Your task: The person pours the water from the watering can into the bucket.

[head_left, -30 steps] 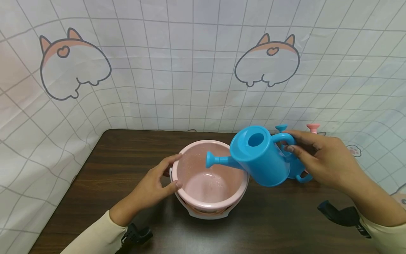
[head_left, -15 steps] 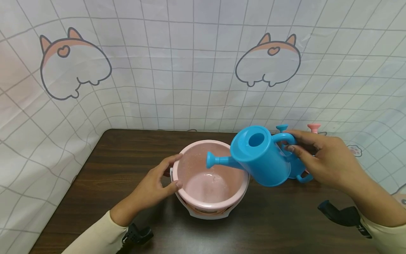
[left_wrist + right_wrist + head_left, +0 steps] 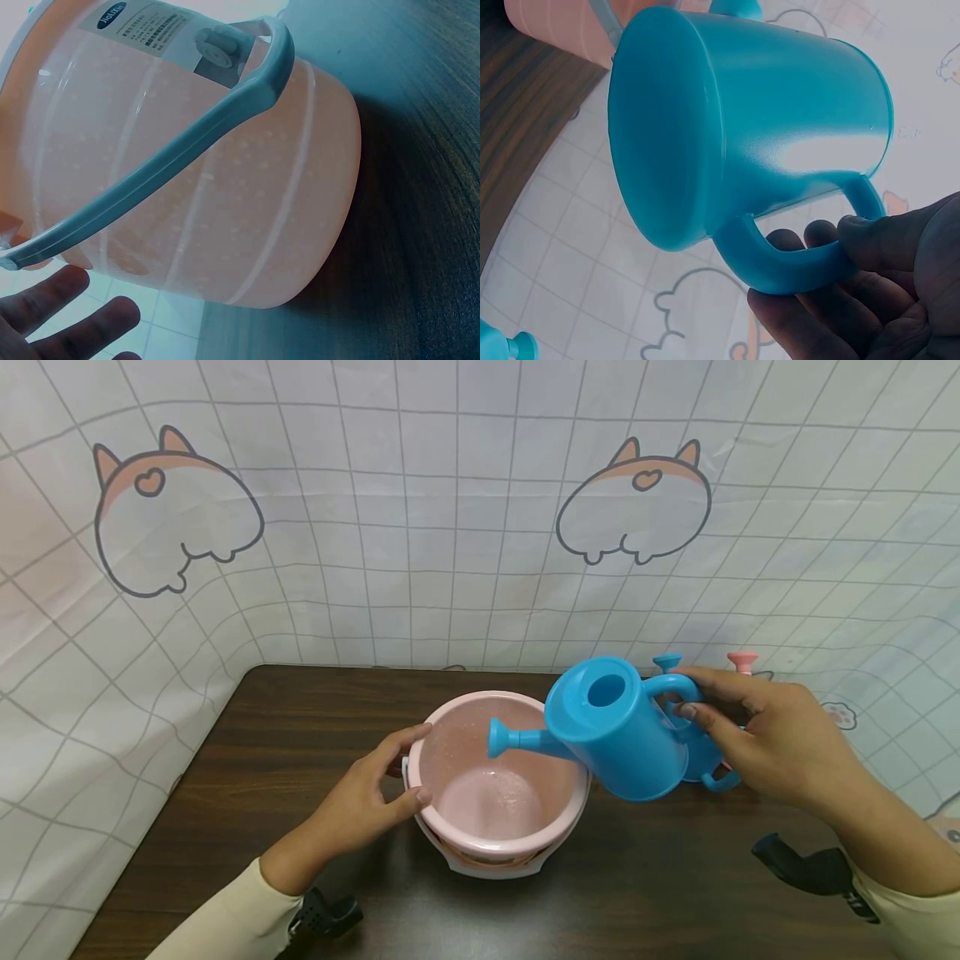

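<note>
Apparently pouring now: gripping the blue watering can (image 3: 628, 747) with the right hand (image 3: 776, 739), tilting it over the pink bucket (image 3: 491, 844), bracing that with a wide-spread left hand (image 3: 356, 802). Already wet inside, judging by the shimmer; no telling the amount left. Behind the right hand: second blue watering can (image 3: 699, 758) and pink sprinkler head (image 3: 742, 659), clear of the spout (image 3: 528, 741).

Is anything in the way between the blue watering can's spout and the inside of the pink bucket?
No, nothing that I can see. The spout hangs over the open pink bucket, and the left hand only touches the bucket's side, away from the spout.
</note>
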The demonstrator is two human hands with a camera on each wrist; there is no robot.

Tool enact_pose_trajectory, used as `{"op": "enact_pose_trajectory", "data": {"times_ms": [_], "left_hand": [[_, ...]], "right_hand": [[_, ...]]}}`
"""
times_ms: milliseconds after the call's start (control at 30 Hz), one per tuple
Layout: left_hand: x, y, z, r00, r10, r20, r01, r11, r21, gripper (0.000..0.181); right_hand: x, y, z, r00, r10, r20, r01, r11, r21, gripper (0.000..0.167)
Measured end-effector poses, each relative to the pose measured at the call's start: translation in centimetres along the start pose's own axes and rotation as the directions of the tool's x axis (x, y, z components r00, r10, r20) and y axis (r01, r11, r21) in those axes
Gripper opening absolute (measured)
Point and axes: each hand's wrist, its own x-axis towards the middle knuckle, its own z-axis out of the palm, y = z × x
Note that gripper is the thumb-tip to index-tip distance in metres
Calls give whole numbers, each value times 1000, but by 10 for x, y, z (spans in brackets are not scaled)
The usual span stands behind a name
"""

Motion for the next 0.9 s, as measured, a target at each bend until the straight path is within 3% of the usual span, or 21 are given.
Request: {"op": "enact_pose_trajectory", "data": {"times_ms": [900], "left_hand": [[0,-1,1,1000,15,-1,-15,1000,-6,70]], "right_hand": [[0,0,1,1000,-3,-3,3,1000,27,45]]}}
